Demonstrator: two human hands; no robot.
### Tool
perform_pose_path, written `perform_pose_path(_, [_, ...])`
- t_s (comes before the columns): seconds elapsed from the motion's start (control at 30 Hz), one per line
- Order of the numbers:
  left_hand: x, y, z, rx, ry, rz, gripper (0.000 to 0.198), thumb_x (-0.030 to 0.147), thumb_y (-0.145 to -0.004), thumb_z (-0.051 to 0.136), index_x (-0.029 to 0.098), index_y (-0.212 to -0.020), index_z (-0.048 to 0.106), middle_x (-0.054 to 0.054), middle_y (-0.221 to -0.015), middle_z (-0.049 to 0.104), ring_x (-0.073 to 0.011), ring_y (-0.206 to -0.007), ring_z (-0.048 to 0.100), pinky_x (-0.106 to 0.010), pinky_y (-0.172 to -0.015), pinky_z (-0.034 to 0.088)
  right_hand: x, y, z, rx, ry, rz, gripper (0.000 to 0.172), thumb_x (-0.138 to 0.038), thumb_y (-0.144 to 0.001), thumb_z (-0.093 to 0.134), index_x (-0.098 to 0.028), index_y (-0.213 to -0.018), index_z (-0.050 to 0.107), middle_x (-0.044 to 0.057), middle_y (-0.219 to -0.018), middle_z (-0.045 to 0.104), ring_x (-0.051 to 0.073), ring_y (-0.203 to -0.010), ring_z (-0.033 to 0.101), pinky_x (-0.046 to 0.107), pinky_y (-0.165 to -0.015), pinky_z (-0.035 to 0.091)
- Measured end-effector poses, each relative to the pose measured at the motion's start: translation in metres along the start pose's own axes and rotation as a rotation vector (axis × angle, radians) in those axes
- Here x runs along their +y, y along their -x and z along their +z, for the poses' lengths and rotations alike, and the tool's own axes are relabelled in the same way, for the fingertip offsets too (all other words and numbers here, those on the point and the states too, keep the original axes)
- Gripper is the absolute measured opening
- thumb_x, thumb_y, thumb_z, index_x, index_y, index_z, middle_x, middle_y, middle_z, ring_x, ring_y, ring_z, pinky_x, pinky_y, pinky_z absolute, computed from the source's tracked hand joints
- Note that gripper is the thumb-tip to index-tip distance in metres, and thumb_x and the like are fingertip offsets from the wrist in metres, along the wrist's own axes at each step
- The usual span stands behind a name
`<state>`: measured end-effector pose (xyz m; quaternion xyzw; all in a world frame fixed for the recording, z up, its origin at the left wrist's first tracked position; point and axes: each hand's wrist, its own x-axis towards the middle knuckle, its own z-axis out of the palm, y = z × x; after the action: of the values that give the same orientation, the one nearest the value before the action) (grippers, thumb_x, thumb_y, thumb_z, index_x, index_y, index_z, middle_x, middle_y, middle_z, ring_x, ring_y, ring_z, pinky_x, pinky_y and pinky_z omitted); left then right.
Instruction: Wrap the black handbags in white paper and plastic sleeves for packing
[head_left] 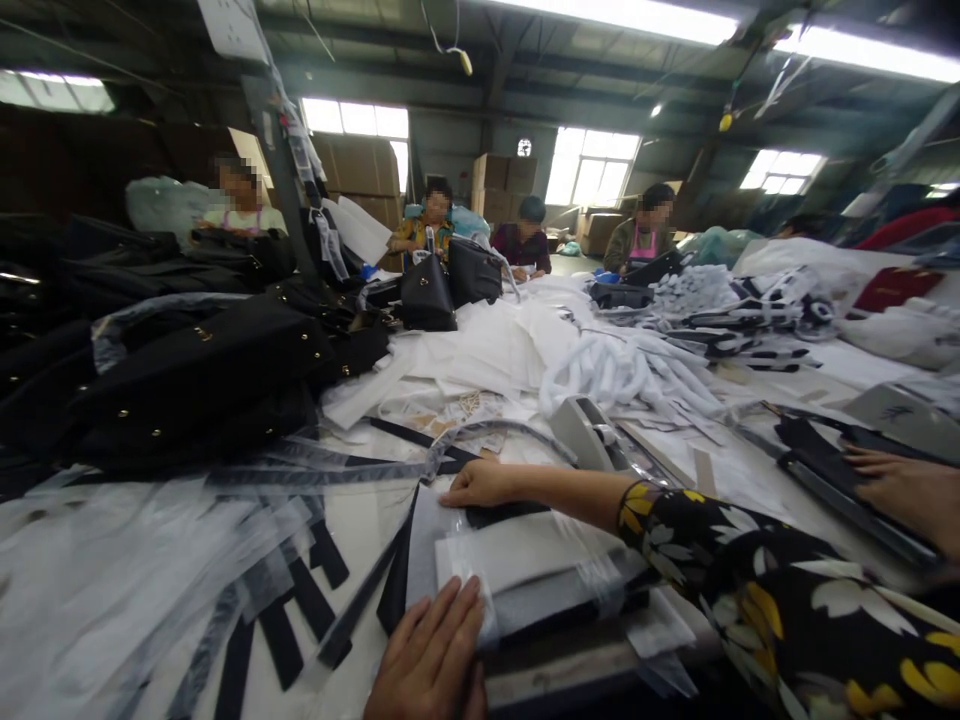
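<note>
Creased clear plastic (487, 612) lies beneath the left hand (429, 655), fingers flat together; right hand (480, 484) curled, pinch unclear.

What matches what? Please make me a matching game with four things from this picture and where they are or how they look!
Things:
1. Clock
2. Left hand
3. Sleeve
4. Bags

Clues:
A. Dark, with yellow and white flowers
B. Black, heaped at the picture's left side
C. Up high, between two windows
D. Fingers laid flat on the plastic-wrapped piece

Right pairs: 1-C, 2-D, 3-A, 4-B
</note>
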<state>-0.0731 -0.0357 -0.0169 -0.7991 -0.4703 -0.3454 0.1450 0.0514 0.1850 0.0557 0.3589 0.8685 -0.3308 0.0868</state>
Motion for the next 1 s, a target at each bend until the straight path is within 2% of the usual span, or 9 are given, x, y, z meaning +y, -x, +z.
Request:
perform_pose_path(0.13, [-0.004,-0.006,-0.013,-0.027,0.007,0.052,0.043,0.008,-0.084,0.054,0.017,-0.125,0.062,-0.007,-0.126,0.07,-0.0203,-0.119,0.065,-0.031,-0.105,0.049,0.002,0.035,-0.013,0.276,0.123,0.034,0.034,-0.043,-0.1,0.048,-0.022,-0.105,0.074,0.004,-0.104,0.074,0.018,-0.097,0.066,0.024,-0.082,0.044])
perform_pose_path(0.23, [-0.016,-0.015,-0.03,-0.044,0.111,0.012,0.037,0.018,-0.088,0.059,0.021,-0.125,0.062,-0.007,-0.126,0.07,-0.0194,-0.114,0.067,-0.028,-0.098,0.054,0.021,0.073,-0.03,0.447,0.251,0.194,0.034,-0.039,-0.101,0.047,-0.018,-0.12,0.066,0.015,-0.125,0.066,0.028,-0.117,0.06,0.033,-0.096,0.041])
perform_pose_path(0.33, [-0.037,-0.033,-0.038,-0.031,0.164,-0.326,0.034,0.031,-0.092,0.058,0.026,-0.125,0.063,-0.005,-0.132,0.067,-0.0224,-0.12,0.064,-0.034,-0.103,0.051,0.043,0.099,-0.038,0.474,0.343,0.416,0.033,-0.033,-0.099,0.054,-0.009,-0.119,0.064,0.024,-0.117,0.066,0.033,-0.113,0.062,0.042,-0.094,0.046])
perform_pose_path(0.43, [-0.063,-0.056,-0.028,-0.151,0.361,-0.79,0.047,0.045,-0.087,0.061,0.025,-0.13,0.062,-0.007,-0.143,0.058,-0.0309,-0.135,0.05,-0.048,-0.115,0.036,0.057,0.102,-0.037,0.415,0.372,0.571,0.032,-0.033,-0.096,0.062,-0.011,-0.119,0.062,0.014,-0.116,0.066,0.026,-0.104,0.065,0.043,-0.09,0.053])
perform_pose_path(0.53, [-0.081,-0.072,-0.011,-0.261,0.596,-0.991,0.06,0.049,-0.079,0.069,0.02,-0.132,0.06,-0.012,-0.137,0.062,-0.0338,-0.132,0.052,-0.048,-0.115,0.035,0.06,0.093,-0.036,0.388,0.362,0.626,0.034,-0.034,-0.095,0.063,-0.014,-0.123,0.06,0.011,-0.123,0.062,0.023,-0.104,0.064,0.043,-0.089,0.056])
perform_pose_path(0.63, [-0.084,-0.075,-0.004,-0.26,0.648,-1.028,0.072,0.049,-0.081,0.068,0.013,-0.141,0.05,-0.018,-0.134,0.063,-0.0323,-0.128,0.057,-0.044,-0.109,0.042,0.058,0.092,-0.041,0.413,0.341,0.64,0.034,-0.033,-0.095,0.063,-0.014,-0.123,0.06,0.011,-0.122,0.062,0.023,-0.104,0.065,0.042,-0.087,0.056])
perform_pose_path(0.7, [-0.079,-0.074,-0.01,-0.234,0.707,-1.057,0.081,0.051,-0.084,0.065,0.013,-0.15,0.036,-0.019,-0.137,0.061,-0.0296,-0.126,0.058,-0.042,-0.106,0.046,0.054,0.101,-0.047,0.469,0.339,0.618,0.031,-0.034,-0.096,0.062,-0.014,-0.12,0.061,0.01,-0.119,0.064,0.021,-0.101,0.065,0.041,-0.087,0.056])
perform_pose_path(0.87, [-0.053,-0.074,-0.056,0.024,0.829,-1.099,0.09,0.051,-0.078,0.074,0.031,-0.153,0.029,-0.009,-0.142,0.059,-0.0277,-0.13,0.055,-0.043,-0.109,0.044,0.028,0.136,-0.074,0.761,0.367,0.434,0.026,-0.034,-0.097,0.051,-0.014,-0.096,0.069,0.01,-0.094,0.071,0.024,-0.092,0.067,0.035,-0.079,0.048])
perform_pose_path(1.0, [-0.027,-0.074,-0.097,0.196,0.6,-1.078,0.087,0.054,-0.076,0.074,0.038,-0.151,0.033,-0.001,-0.149,0.052,-0.0292,-0.131,0.054,-0.041,-0.104,0.05,0.002,0.144,-0.099,1.01,0.338,0.259,0.031,-0.038,-0.098,0.043,-0.018,-0.102,0.066,0.009,-0.093,0.073,0.024,-0.09,0.067,0.03,-0.074,0.04])
